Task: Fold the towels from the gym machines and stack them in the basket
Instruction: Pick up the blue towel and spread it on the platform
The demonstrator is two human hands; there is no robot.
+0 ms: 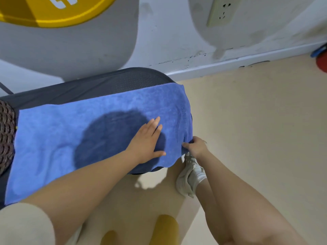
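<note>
Blue towel (53, 138): soft, light, limp. Right hand (196, 147) pinches its corner; left hand (146, 140) presses flat alongside. Take corners.

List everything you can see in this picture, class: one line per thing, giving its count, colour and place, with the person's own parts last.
towel: one, blue, spread flat over the bench
bench: one, dark grey padded top, under the towel
woven basket: one, brown, partly seen at the left edge
wall socket: one, pale, on the wall, upper right
floor: beige, right of the bench
shoe: one, white, on the floor below the towel's corner
left hand: one, flat on the towel
right hand: one, pinching the towel's right corner
</note>
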